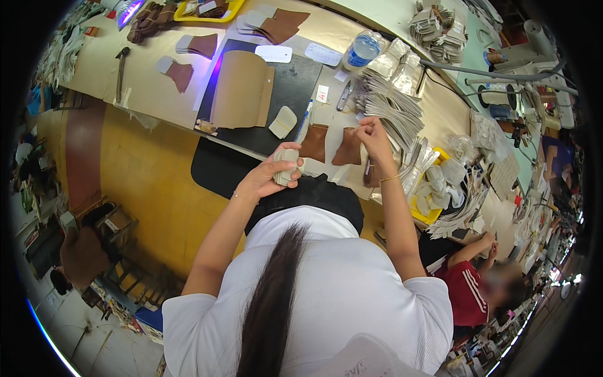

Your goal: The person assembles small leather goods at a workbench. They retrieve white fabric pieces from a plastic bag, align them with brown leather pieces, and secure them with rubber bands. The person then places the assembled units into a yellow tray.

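My left hand [267, 176] is closed around a small stack of pale off-white pieces [287, 167], held just off the table's near edge. My right hand [375, 139] is in a pinch at the upper edge of a brown leather-like piece [347, 149] lying on the table. Whatever is between its fingertips is too small to make out. To the left of that piece lies a second brown piece [314, 144], with a pale piece [323, 115] at its top edge. Another pale stack [283, 122], bound with a band, rests on the black mat [294, 78].
A brown cardboard sheet [240, 91] covers part of the mat. Bundled grey strips [392, 107], a water bottle [364, 50] and a yellow basket [427, 215] stand to the right. A hammer [120, 72] lies far left. A co-worker in red [465, 292] sits at right.
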Tool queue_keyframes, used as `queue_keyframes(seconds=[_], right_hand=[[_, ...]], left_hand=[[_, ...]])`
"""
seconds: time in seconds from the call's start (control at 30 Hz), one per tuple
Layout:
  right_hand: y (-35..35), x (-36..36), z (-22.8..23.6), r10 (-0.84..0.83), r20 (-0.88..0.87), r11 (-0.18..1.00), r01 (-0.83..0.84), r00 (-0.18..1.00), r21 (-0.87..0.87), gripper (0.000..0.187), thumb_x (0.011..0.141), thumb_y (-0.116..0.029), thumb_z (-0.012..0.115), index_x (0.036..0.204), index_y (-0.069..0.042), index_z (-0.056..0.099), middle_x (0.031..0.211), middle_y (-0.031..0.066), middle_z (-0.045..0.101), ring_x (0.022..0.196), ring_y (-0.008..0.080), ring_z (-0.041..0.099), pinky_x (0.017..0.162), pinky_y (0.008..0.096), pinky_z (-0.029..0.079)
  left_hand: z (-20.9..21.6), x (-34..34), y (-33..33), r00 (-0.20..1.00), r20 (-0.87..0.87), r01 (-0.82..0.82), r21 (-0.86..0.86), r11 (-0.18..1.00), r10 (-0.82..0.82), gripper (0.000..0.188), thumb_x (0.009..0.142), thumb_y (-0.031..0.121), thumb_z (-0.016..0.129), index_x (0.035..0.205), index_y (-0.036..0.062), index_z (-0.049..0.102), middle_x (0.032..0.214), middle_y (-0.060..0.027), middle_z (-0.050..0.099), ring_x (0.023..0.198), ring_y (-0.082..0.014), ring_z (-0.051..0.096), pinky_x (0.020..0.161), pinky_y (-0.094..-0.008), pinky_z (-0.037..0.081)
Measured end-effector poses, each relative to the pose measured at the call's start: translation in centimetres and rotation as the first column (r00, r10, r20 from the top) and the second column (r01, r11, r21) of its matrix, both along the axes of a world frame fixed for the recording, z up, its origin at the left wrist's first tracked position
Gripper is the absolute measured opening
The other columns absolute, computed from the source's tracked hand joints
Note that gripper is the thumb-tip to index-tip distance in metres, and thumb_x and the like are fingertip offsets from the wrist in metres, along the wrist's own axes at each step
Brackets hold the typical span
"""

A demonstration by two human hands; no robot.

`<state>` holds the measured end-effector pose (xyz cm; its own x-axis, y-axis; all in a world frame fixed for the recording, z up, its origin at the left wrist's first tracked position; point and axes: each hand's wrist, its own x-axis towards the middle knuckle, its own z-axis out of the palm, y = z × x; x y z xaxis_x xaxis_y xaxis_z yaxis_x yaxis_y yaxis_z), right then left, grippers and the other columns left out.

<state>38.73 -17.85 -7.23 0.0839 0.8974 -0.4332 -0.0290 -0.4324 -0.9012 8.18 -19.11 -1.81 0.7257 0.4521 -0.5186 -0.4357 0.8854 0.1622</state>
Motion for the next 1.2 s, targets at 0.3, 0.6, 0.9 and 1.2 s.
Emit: queue_keyframes(seconds=[0.3, 0.6, 0.9, 1.2], right_hand=[[0.9, -7.3, 8.6, 0.222, -0.598, 0.955, -0.296, 0.77, -0.027, 0.03, 0.094, -0.018, 0.063, 0.117, -0.008, 0.049, 0.097, 0.0069, 0.067, 0.094, 0.0135, 0.061, 0.09, 0.027, 0.045], [2.1, -6.9, 2.8, 0.307, 0.361, 0.942, -0.334, 0.881, 0.013, 0.024, 0.088, -0.018, 0.067, 0.107, -0.004, 0.061, 0.093, 0.0078, 0.064, 0.092, 0.0204, 0.063, 0.083, 0.0312, 0.049], [0.5, -12.4, -3.7, 0.226, 0.931, 0.812, -0.583, 0.285, -0.019, 0.022, 0.075, -0.024, 0.074, 0.091, -0.01, 0.068, 0.099, 0.0059, 0.055, 0.094, 0.0247, 0.054, 0.08, 0.0436, 0.038], [0.6, -12.0, -4.5, 0.236, 0.912, 0.734, -0.676, 0.336, 0.059, 0.017, 0.077, -0.015, 0.07, 0.09, -0.005, 0.063, 0.092, 0.0068, 0.059, 0.091, 0.0252, 0.057, 0.077, 0.0412, 0.043]], left_hand=[[1.6, -0.5, 0.5, 0.998, -0.024, 0.054, 0.19, 0.98, -0.05, 0.094, 0.077, 0.006, 0.071, 0.151, 0.0241, 0.017, 0.101, -0.0128, 0.056, 0.069, -0.0172, 0.056, 0.056, -0.0299, 0.046], [1.0, -2.6, 1.2, 0.973, -0.064, -0.201, 0.232, 0.952, 0.221, 0.063, 0.081, 0.008, 0.067, 0.138, 0.0108, 0.04, 0.103, -0.0113, 0.058, 0.075, -0.0192, 0.059, 0.059, -0.03, 0.047], [-0.5, -4.3, -0.4, 0.949, -0.147, -0.268, 0.095, 0.959, 0.28, 0.046, 0.086, 0.008, 0.065, 0.128, 0.0017, 0.049, 0.092, -0.0095, 0.063, 0.079, -0.0191, 0.061, 0.069, -0.0313, 0.05], [-1.7, -3.3, -2.7, 0.957, -0.155, -0.237, 0.075, 0.969, 0.246, 0.051, 0.085, 0.007, 0.065, 0.132, 0.0006, 0.047, 0.094, -0.0098, 0.061, 0.082, -0.0181, 0.059, 0.071, -0.0298, 0.049]])
